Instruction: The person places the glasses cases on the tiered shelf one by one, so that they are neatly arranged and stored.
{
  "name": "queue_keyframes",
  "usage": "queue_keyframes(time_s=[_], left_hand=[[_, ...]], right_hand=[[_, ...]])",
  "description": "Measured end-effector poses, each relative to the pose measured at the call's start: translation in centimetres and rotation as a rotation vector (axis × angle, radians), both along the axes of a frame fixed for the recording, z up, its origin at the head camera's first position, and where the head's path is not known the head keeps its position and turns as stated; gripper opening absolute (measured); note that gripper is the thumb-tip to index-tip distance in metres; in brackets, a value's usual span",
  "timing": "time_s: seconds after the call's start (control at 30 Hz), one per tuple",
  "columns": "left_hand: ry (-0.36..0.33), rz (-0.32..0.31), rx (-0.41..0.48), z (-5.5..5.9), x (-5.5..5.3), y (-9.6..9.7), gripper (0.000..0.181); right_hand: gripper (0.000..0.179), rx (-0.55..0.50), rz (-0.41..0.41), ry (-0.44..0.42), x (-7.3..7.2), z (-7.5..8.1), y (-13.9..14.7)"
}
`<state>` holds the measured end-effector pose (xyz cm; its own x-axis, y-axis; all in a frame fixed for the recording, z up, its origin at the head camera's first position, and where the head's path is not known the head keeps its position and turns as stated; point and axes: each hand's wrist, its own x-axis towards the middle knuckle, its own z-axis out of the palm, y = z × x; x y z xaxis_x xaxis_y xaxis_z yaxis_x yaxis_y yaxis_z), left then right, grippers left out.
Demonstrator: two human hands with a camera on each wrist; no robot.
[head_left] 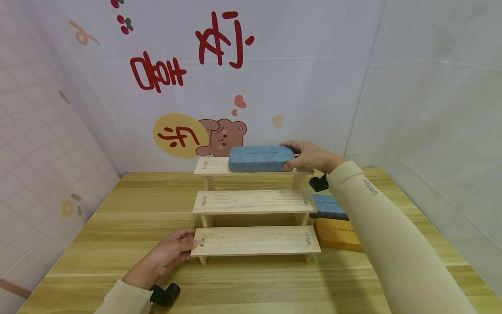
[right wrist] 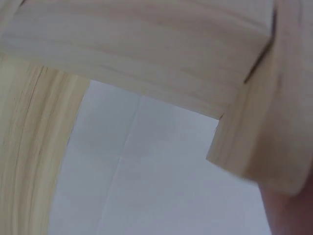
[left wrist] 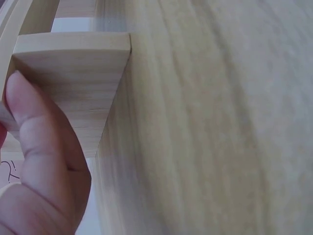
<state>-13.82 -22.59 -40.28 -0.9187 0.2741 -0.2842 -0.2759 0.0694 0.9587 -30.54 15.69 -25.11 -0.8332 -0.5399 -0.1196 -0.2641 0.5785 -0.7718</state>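
Note:
A blue glasses case lies lengthwise on the top tier of a three-tier wooden stand. My right hand grips the case's right end, thumb at the front and fingers behind. At the left end of the lowest tier, my left hand holds the board's edge, the thumb on top. In the left wrist view the left hand is close to a stand leg. The right wrist view shows mostly the stand's wood, with only a sliver of the hand and no case.
Right of the stand, a second blue case and a yellow case lie on the wooden table, partly hidden by the right sleeve. A white printed backdrop rises behind the table.

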Motion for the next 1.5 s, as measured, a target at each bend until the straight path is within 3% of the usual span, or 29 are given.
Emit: queue_keyframes(time_s=[0.23,0.53,0.9,1.3,1.5], left_hand=[[-0.004,-0.009,0.001,-0.1,0.0,-0.1,0.062],[-0.009,-0.015,0.015,0.0,-0.1,-0.1,0.061],[-0.017,-0.022,0.033,-0.2,-0.3,-0.2,0.062],[-0.026,-0.021,0.057,-0.2,-0.2,-0.3,0.063],[-0.031,-0.021,0.071,-0.3,-0.3,-0.2,0.061]], right_hand=[[0.086,0.011,-0.02,0.077,0.6,0.2,0.6],[0.074,-0.128,-0.089,0.253,2.5,-0.1,3.2],[0.068,-0.251,-0.113,0.268,5.9,-0.9,7.5],[0.056,-0.51,-0.081,0.263,7.8,-4.4,12.3],[0.055,-0.58,-0.071,0.236,8.6,-6.3,14.5]])
